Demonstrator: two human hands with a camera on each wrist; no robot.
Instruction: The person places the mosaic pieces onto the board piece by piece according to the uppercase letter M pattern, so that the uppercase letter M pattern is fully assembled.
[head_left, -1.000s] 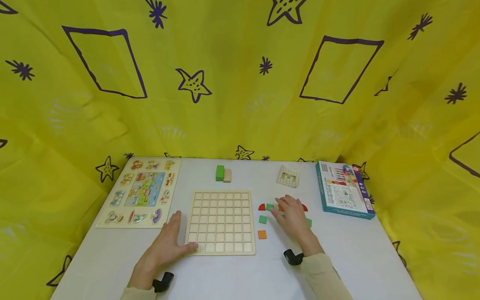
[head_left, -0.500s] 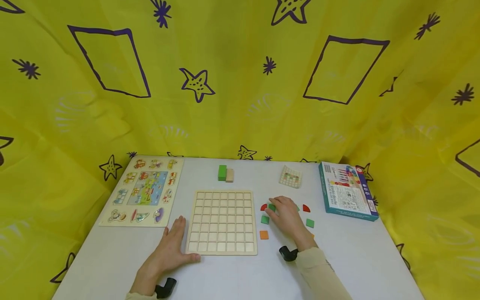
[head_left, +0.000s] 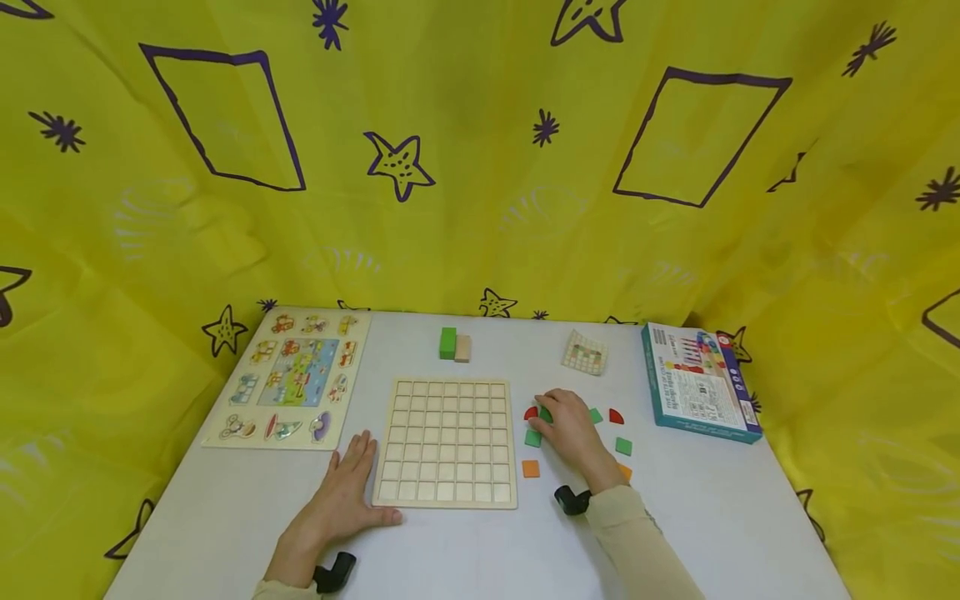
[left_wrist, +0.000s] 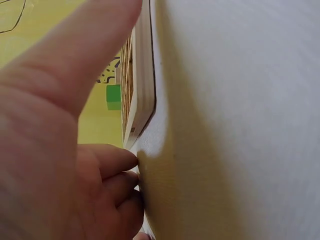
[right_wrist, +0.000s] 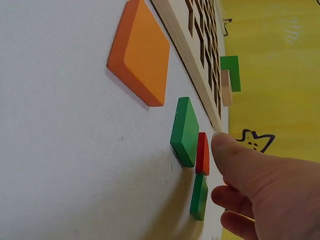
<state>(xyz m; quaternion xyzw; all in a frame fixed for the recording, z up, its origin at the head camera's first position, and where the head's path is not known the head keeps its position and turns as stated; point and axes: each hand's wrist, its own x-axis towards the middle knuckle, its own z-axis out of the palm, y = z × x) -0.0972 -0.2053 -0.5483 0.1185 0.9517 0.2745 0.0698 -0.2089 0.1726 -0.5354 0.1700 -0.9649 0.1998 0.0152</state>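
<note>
My left hand (head_left: 337, 500) rests with extended fingers beside the wooden grid board (head_left: 446, 505), its thumb at the near left corner. The left wrist view shows the thumb along the board's edge (left_wrist: 145, 65). My right hand (head_left: 573, 429) is over the tiles right of the board, thumb and fingers bent loosely above a green square tile (right_wrist: 199, 197). That tile lies on the table, apart from the fingertips. Beside it are a red quarter-round tile (right_wrist: 202, 154), another green tile (right_wrist: 185, 132) and an orange tile (right_wrist: 142, 55). My hand hides part of the group.
More tiles lie farther right: a red quarter-round (head_left: 616, 416), a green square (head_left: 623, 447) and a partly covered orange one (head_left: 625, 472). Behind stand a green block (head_left: 447, 343), a plain wooden block (head_left: 462, 348) and a pattern card (head_left: 585, 353). A picture puzzle (head_left: 360, 350) and a box (head_left: 701, 383) flank them.
My right hand has moved left, from the middle of the top tile row to the green tile by the left red one. The left hand keeps its place by the board. The view has shifted slightly.
</note>
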